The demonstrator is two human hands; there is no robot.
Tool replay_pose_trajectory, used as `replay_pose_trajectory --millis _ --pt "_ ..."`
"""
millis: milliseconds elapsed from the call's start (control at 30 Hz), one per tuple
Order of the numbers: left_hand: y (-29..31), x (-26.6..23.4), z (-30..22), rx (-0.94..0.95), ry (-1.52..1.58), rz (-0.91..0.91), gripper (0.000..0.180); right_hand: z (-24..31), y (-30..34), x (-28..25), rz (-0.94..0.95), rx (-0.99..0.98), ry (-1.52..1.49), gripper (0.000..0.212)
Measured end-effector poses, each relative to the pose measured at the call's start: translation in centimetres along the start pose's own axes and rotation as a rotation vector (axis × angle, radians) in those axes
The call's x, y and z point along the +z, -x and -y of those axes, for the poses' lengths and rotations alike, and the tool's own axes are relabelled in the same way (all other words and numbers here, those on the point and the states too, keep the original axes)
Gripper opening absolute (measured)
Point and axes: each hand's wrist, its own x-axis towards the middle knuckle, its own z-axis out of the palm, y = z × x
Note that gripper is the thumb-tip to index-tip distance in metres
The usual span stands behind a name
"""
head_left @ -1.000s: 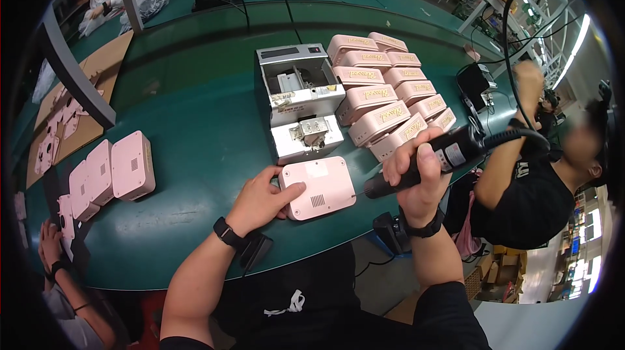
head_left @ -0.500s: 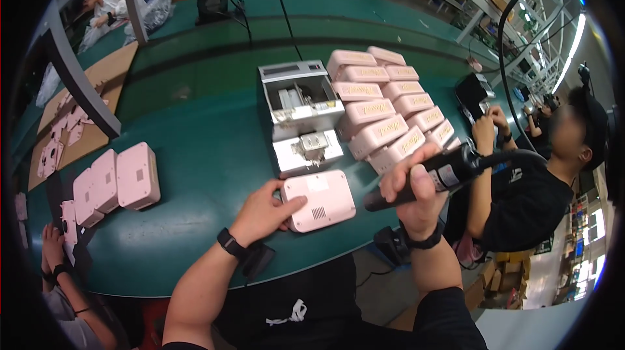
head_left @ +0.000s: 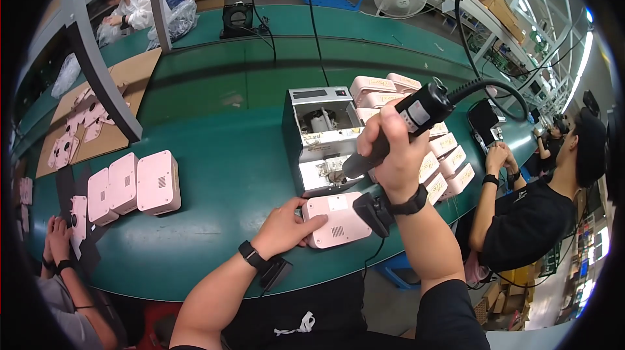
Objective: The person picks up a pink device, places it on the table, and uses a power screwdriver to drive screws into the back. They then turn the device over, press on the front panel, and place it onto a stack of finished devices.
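Note:
A pale pink plastic case [head_left: 346,236] with rounded corners lies on the green bench, its screw holes and slotted vent facing up. My left hand [head_left: 286,228] grips its left edge, thumb on top. My right hand [head_left: 392,155] is closed around a black corded electric screwdriver [head_left: 423,109]. The tool slants, its lower end over the front of a grey metal screw feeder [head_left: 319,94]; its tip is hard to make out there. My right wrist's black device covers the case's right corner.
Rows of pink cases [head_left: 446,145] stand behind my right hand, partly hidden. Three more pink cases [head_left: 158,184] sit at the left. Flat pink parts lie on cardboard [head_left: 133,77]. Co-workers sit at both sides. The screwdriver's cable [head_left: 498,83] arches up right.
My right hand has carried the screwdriver up and left, from beside the pink case to the screw feeder. My left hand still holds the case. The whole view has shifted somewhat.

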Motion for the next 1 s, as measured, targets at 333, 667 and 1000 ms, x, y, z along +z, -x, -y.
replay_pose_trajectory --millis 333,667,1000 --pt "-0.4 -0.1 0.6 0.034 0.011 -0.016 0.073 2.9 6.3 -0.6 0.157 0.165 -0.082 0.027" --pt "-0.1 -0.3 0.7 0.060 -0.033 -0.020 0.077 3.5 9.1 0.9 0.288 0.188 -0.085 0.038" --pt "-0.2 -0.2 0.5 0.048 -0.049 -0.051 0.075 3.8 10.4 1.9 0.356 0.248 0.064 0.045"
